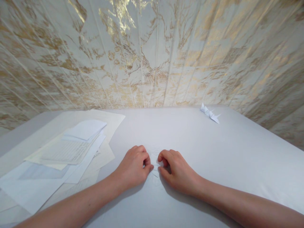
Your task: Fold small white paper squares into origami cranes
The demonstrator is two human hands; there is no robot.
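Note:
A small piece of white folded paper [155,167] lies low over the table between my hands. It blends into the white surface, so its full outline is hard to make out. My left hand [137,165] is closed, with thumb and forefinger pinching its left side. From the other side my right hand [177,171] curls its fingers and thumb round the right edge, where a bit of white shows between them. Each palm faces inward, and both wrists rest near the tabletop.
Loose white and cream sheets [80,129] overlap on the left, with a lined handwritten page [66,152] among them. Small folded paper cranes [209,114] stand in a row at the back right of the white table [237,152]. Behind rises a gold-patterned wall [152,57].

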